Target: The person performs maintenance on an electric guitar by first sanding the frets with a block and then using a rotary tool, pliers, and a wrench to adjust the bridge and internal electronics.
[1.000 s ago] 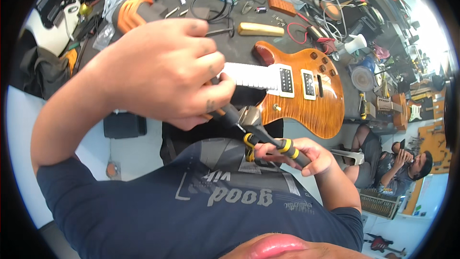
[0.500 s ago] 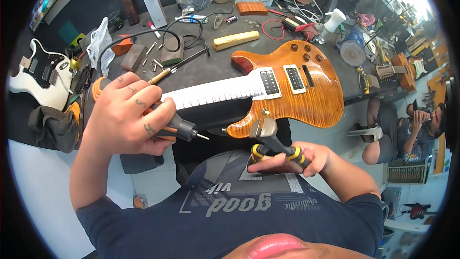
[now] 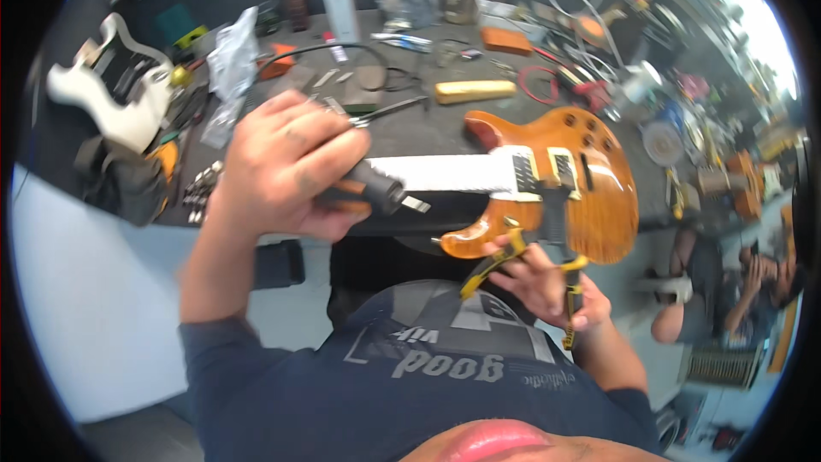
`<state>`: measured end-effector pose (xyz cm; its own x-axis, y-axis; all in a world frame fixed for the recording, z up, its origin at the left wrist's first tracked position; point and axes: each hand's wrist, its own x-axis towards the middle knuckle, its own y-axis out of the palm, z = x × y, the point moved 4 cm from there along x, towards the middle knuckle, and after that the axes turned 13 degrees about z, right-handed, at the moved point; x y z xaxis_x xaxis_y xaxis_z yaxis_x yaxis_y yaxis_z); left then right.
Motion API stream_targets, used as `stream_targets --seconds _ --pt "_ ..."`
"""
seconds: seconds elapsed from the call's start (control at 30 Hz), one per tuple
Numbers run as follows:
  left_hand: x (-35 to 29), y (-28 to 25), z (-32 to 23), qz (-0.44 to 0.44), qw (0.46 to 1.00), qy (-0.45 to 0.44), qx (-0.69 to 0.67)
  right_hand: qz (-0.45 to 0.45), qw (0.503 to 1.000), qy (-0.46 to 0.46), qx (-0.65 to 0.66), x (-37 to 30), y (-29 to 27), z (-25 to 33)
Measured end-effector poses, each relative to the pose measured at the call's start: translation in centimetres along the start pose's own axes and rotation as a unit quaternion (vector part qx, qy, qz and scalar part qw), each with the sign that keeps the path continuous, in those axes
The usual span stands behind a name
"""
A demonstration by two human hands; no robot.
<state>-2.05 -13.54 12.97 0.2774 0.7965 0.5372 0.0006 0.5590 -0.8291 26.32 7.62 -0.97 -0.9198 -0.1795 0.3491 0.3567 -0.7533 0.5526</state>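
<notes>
The orange-brown guitar [image 3: 609,205] lies on the bench [image 3: 445,133], its white-covered neck [image 3: 432,174] pointing to our left. With our left hand [image 3: 295,167] we grip a black and orange rotary tool [image 3: 369,190], its tip just beside the neck's near edge. Our right hand [image 3: 547,282] holds pliers [image 3: 554,216] with their 2 yellow-black handles spread; their head is over the body, and we cannot tell if it touches.

To work well, in our judgement, we should rest the pliers firmly in the palm, bring the tip to the metal only, and keep both away from the glossy finish, which could scratch easily.

Behind our left hand, a black cable [image 3: 342,45] curves across the bench and could catch. Farther lie a yellow block [image 3: 475,91], a plastic bag [image 3: 233,64] and a white guitar body [image 3: 81,92]. At right 1 person [image 3: 735,295] sits apart.
</notes>
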Motion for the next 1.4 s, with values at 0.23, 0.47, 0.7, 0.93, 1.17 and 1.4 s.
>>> stream_targets --seconds 0.23,0.47,0.7,0.93,1.17,1.4 --pt "0.9 2.7 2.5 -0.148 0.988 -0.044 0.006 0.008 0.999 -0.033 -0.009 3.9 1.3 6.3" --pt "3.8 4.2 4.7 -0.190 0.979 -0.068 0.014 -0.207 0.937 0.046 -0.278 5.7 -2.5 11.5" --pt "4.4 3.0 6.0 -0.250 0.964 -0.085 -0.014 -0.262 0.755 0.188 -0.571 7.9 -6.8 16.4" --pt "-1.7 0.8 8.5 -0.470 0.819 -0.195 -0.266 -0.174 0.436 0.220 -0.855 13.3 -11.1 19.1" --pt "-8.5 -1.2 9.7 -0.641 0.687 -0.225 -0.259 -0.176 0.394 0.395 -0.811 20.3 -20.6 16.3" --pt "-1.5 1.2 8.5 -0.383 0.885 -0.263 -0.012 -0.124 0.428 0.293 -0.846 20.1 -28.8 15.1"
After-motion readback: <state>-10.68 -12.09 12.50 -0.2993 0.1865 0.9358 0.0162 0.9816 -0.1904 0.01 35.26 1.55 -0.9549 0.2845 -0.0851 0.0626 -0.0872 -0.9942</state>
